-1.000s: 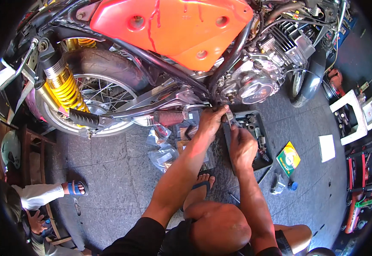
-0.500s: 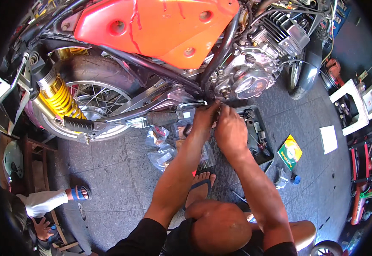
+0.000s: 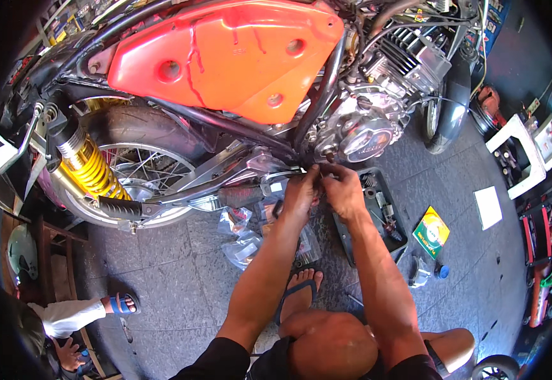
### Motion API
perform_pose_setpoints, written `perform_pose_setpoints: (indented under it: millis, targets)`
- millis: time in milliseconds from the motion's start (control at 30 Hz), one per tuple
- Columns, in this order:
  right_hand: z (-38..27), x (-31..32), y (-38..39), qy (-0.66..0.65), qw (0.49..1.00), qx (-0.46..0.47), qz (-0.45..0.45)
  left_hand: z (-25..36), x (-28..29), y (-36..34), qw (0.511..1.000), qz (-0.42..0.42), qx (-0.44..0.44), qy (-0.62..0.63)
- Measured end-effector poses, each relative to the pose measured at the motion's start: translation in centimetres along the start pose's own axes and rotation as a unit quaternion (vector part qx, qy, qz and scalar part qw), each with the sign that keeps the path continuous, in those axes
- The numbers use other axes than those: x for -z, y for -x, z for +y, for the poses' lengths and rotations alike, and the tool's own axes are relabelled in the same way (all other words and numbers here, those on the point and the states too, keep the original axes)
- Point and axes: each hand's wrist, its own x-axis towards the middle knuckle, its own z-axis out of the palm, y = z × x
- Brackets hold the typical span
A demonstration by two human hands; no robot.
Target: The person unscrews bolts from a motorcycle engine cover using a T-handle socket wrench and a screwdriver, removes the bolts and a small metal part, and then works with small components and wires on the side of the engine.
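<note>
A motorcycle with an orange side panel [image 3: 225,57] fills the top of the view. My left hand [image 3: 300,195] and my right hand [image 3: 343,190] meet just under its silver engine case [image 3: 364,136], fingertips pinched together on a small part that is too small to make out. The rear wheel [image 3: 130,171] and a yellow shock spring [image 3: 89,168] sit to the left. A black footpeg [image 3: 120,207] juts out below the wheel.
A black parts tray [image 3: 383,212] lies on the grey tiled floor right of my hands. Clear plastic bags [image 3: 241,240] lie below the frame. A green-and-yellow packet [image 3: 432,231] and white paper [image 3: 489,206] lie further right. Another person's sandalled foot [image 3: 120,304] shows at lower left.
Both hands have risen from the tray area to the underside of the engine and closed together there. My view has shifted slightly.
</note>
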Motion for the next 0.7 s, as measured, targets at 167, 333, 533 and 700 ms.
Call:
perform_pose_setpoints:
  millis: [167, 333, 533, 700]
  targets:
    - [-3.4, 0.3, 2.4, 0.226, 0.974, 0.002, 0.015, 0.4, -0.4, 0.9, 0.999, 0.027, -0.030, 0.001]
    - [-4.2, -0.2, 3.3, 0.272, 0.961, -0.012, 0.040, 0.1, -0.3, 0.8, 0.997, 0.037, -0.044, -0.051]
    - [-1.4, 1.7, 4.7, -0.045, 0.983, -0.176, -0.002, 1.6, -2.1, 2.0, 0.986, 0.080, -0.074, -0.125]
    - [0.4, 1.2, 5.6, -0.052, 0.996, -0.064, 0.041, 1.0, -1.5, 1.1, 0.989, 0.063, -0.078, -0.112]
